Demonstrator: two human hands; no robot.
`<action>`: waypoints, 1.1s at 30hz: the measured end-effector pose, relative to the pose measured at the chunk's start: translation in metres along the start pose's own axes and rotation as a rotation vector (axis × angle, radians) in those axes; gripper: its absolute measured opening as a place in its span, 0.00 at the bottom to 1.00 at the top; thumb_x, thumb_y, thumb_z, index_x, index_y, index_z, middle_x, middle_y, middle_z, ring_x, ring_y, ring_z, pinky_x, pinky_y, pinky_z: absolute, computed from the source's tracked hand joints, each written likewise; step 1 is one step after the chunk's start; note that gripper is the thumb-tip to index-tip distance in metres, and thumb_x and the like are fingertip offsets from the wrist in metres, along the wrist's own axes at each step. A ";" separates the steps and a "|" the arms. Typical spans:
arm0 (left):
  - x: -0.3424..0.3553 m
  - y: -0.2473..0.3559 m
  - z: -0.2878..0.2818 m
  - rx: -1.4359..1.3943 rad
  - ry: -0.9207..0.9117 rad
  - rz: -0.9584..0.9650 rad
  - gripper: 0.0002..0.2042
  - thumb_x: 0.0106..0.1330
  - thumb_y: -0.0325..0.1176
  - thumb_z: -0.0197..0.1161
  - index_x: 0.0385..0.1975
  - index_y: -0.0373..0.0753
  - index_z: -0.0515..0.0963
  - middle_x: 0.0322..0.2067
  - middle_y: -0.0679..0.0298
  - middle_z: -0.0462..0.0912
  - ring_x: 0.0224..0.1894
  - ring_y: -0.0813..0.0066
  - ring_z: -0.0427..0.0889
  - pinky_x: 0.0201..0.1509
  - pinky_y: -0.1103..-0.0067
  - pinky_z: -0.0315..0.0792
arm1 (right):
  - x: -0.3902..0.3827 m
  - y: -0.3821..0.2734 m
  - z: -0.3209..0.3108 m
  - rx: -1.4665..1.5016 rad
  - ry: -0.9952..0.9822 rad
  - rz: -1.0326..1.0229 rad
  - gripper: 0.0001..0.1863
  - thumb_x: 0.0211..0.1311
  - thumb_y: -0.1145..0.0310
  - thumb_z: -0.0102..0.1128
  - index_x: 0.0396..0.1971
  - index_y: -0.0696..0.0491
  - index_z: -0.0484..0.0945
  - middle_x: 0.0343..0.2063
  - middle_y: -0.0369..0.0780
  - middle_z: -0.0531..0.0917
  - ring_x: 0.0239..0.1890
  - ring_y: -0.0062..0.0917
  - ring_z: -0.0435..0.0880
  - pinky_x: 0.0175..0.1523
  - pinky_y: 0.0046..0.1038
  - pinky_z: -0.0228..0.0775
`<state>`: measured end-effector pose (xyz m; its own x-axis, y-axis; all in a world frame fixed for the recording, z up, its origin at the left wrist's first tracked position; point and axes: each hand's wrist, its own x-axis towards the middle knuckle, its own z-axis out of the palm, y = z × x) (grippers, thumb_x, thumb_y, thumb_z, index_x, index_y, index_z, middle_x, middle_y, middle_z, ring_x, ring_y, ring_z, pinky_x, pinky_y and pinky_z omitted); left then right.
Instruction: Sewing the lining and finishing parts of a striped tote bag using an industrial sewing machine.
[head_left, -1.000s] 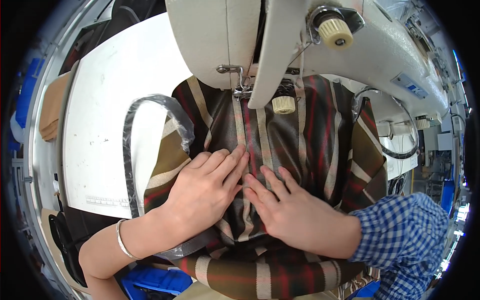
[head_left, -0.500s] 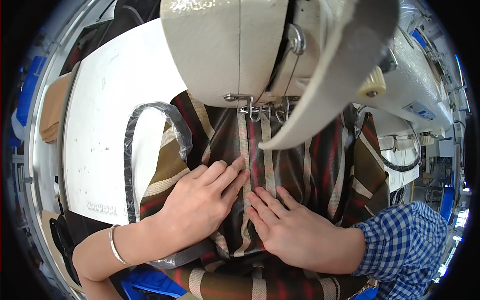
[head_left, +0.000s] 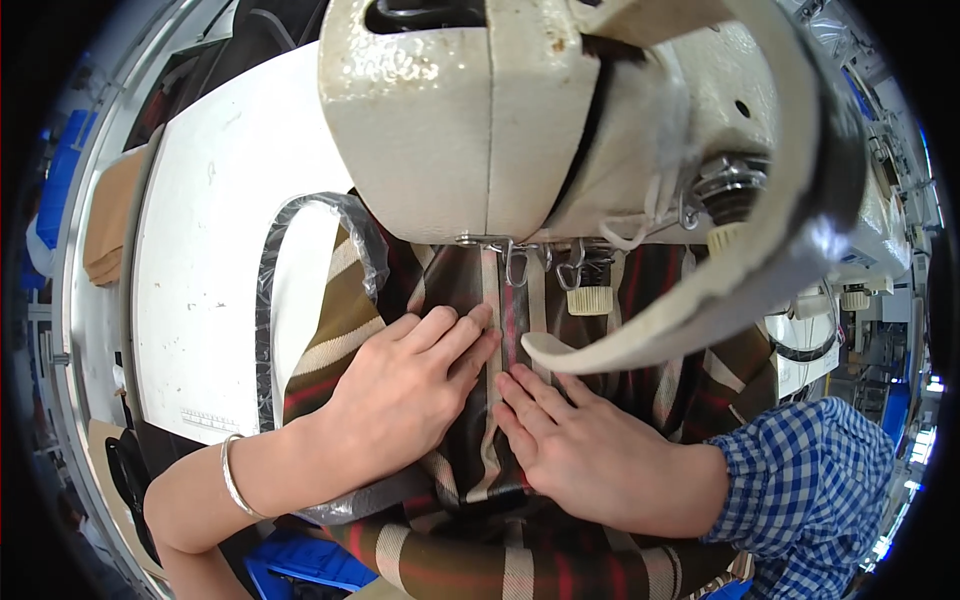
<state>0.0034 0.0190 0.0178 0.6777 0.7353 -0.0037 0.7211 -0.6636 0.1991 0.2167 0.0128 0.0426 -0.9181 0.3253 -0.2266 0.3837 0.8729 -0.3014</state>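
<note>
The machine [head_left: 430,130] stands ahead of both my hands, its head beyond my fingertips. The table [head_left: 200,260] spreads out to the left of my left hand. The striped cloth [head_left: 466,470] lies under both palms, its stripes running lengthwise away from me and in beneath the head, where the needle is hidden from me. My left hand [head_left: 415,375] is the nearer to the head; my right hand [head_left: 595,450] sits a little behind and to its right. Both lie palm down, fingers stretched and pressing, closed on nothing I can see; my left thumb is out of sight. A wrapped strap [head_left: 267,330] curves left of my left hand. The lever [head_left: 650,355] hooks just ahead of my right fingertips. A pale stripe [head_left: 490,450] runs between my hands.
</note>
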 end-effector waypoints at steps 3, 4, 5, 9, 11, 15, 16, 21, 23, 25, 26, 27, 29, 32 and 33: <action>0.002 -0.004 0.000 0.013 -0.007 -0.016 0.22 0.54 0.31 0.66 0.51 0.35 0.77 0.54 0.59 0.74 0.48 0.64 0.75 0.52 0.69 0.75 | 0.003 0.004 0.000 0.012 0.018 0.003 0.27 0.58 0.68 0.51 0.52 0.74 0.71 0.55 0.65 0.72 0.61 0.52 0.71 0.62 0.52 0.66; 0.003 -0.007 0.000 0.015 0.021 0.013 0.23 0.52 0.30 0.63 0.50 0.31 0.77 0.54 0.57 0.74 0.48 0.66 0.73 0.51 0.72 0.73 | 0.005 0.006 -0.001 -0.014 0.016 -0.008 0.27 0.58 0.68 0.51 0.52 0.74 0.71 0.55 0.65 0.72 0.61 0.52 0.71 0.62 0.52 0.66; 0.004 -0.009 0.000 0.019 0.051 0.045 0.25 0.49 0.29 0.60 0.50 0.27 0.76 0.54 0.56 0.73 0.47 0.67 0.72 0.50 0.75 0.72 | 0.005 0.007 0.000 -0.042 0.015 -0.015 0.27 0.58 0.68 0.51 0.52 0.74 0.71 0.55 0.65 0.71 0.62 0.52 0.71 0.62 0.52 0.66; 0.008 -0.016 0.000 0.011 0.047 0.064 0.25 0.49 0.30 0.61 0.50 0.28 0.77 0.52 0.57 0.73 0.48 0.67 0.71 0.50 0.75 0.72 | 0.009 0.011 0.001 -0.031 0.030 -0.010 0.27 0.58 0.69 0.51 0.52 0.75 0.71 0.56 0.65 0.71 0.62 0.52 0.71 0.62 0.52 0.66; 0.010 -0.019 -0.003 0.061 0.035 0.057 0.25 0.48 0.30 0.61 0.50 0.29 0.77 0.52 0.58 0.73 0.47 0.67 0.71 0.51 0.75 0.72 | 0.010 0.014 -0.001 -0.100 0.018 -0.022 0.26 0.58 0.69 0.51 0.52 0.74 0.71 0.56 0.64 0.72 0.62 0.51 0.72 0.62 0.51 0.67; 0.014 -0.024 -0.004 0.050 0.047 0.050 0.24 0.49 0.30 0.61 0.50 0.29 0.77 0.52 0.59 0.74 0.47 0.67 0.71 0.52 0.75 0.71 | 0.013 0.023 -0.005 -0.058 0.022 -0.009 0.26 0.60 0.68 0.51 0.52 0.73 0.72 0.56 0.63 0.72 0.62 0.50 0.72 0.61 0.50 0.68; 0.015 -0.025 -0.005 0.048 0.043 0.048 0.24 0.50 0.30 0.61 0.50 0.30 0.77 0.52 0.59 0.74 0.47 0.67 0.71 0.52 0.75 0.71 | 0.013 0.024 -0.005 -0.062 0.035 -0.020 0.26 0.60 0.68 0.51 0.52 0.73 0.72 0.56 0.63 0.72 0.62 0.50 0.72 0.61 0.50 0.68; 0.017 -0.028 -0.005 0.029 0.049 0.071 0.23 0.51 0.30 0.60 0.50 0.31 0.78 0.52 0.59 0.74 0.48 0.67 0.71 0.53 0.75 0.70 | 0.012 0.028 -0.005 -0.036 0.053 -0.033 0.25 0.60 0.68 0.52 0.52 0.73 0.72 0.57 0.63 0.72 0.62 0.50 0.71 0.61 0.50 0.68; 0.017 -0.028 -0.003 0.027 0.073 0.072 0.23 0.51 0.30 0.60 0.50 0.31 0.78 0.52 0.59 0.74 0.49 0.66 0.72 0.53 0.75 0.70 | 0.012 0.028 -0.006 -0.060 0.049 -0.041 0.25 0.59 0.68 0.52 0.52 0.73 0.72 0.57 0.63 0.72 0.62 0.50 0.71 0.61 0.49 0.69; 0.018 -0.029 -0.004 0.037 0.066 0.067 0.23 0.51 0.31 0.60 0.49 0.31 0.78 0.52 0.59 0.74 0.49 0.66 0.72 0.53 0.75 0.70 | 0.014 0.030 -0.006 -0.091 0.043 -0.041 0.25 0.59 0.68 0.51 0.51 0.73 0.72 0.57 0.63 0.71 0.62 0.49 0.72 0.61 0.48 0.69; 0.018 -0.029 -0.005 0.049 0.064 0.065 0.22 0.52 0.31 0.60 0.49 0.31 0.78 0.51 0.59 0.74 0.49 0.66 0.72 0.53 0.75 0.70 | 0.014 0.030 -0.006 -0.128 0.038 -0.038 0.25 0.60 0.68 0.51 0.51 0.73 0.72 0.57 0.63 0.71 0.62 0.49 0.72 0.61 0.48 0.70; 0.019 -0.029 -0.004 0.046 0.068 0.072 0.22 0.52 0.31 0.60 0.49 0.31 0.78 0.51 0.59 0.74 0.49 0.66 0.72 0.53 0.75 0.70 | 0.014 0.030 -0.006 -0.130 0.035 -0.029 0.25 0.60 0.68 0.51 0.51 0.73 0.72 0.57 0.63 0.71 0.62 0.49 0.72 0.61 0.48 0.70; 0.019 -0.030 -0.004 0.060 0.087 0.073 0.22 0.52 0.31 0.61 0.48 0.32 0.78 0.49 0.60 0.75 0.49 0.66 0.72 0.53 0.75 0.71 | 0.013 0.031 -0.007 -0.139 0.065 -0.035 0.25 0.60 0.68 0.51 0.51 0.73 0.72 0.57 0.63 0.71 0.61 0.49 0.73 0.60 0.48 0.70; 0.019 -0.033 0.003 0.041 0.084 0.069 0.21 0.54 0.31 0.63 0.49 0.35 0.78 0.48 0.59 0.75 0.47 0.62 0.74 0.50 0.72 0.72 | 0.015 0.038 -0.006 -0.024 0.049 -0.021 0.26 0.58 0.65 0.55 0.50 0.72 0.74 0.56 0.60 0.73 0.62 0.46 0.72 0.62 0.46 0.68; 0.020 -0.032 0.004 0.042 0.066 0.059 0.21 0.55 0.32 0.66 0.51 0.37 0.78 0.49 0.58 0.75 0.45 0.59 0.76 0.48 0.70 0.74 | 0.013 0.040 -0.005 0.083 0.031 -0.020 0.27 0.58 0.63 0.56 0.49 0.71 0.74 0.56 0.59 0.74 0.63 0.45 0.71 0.63 0.44 0.67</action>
<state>-0.0059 0.0545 0.0074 0.7091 0.7014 0.0716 0.6866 -0.7101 0.1561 0.2202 0.0540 0.0321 -0.9277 0.3204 -0.1915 0.3711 0.8466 -0.3816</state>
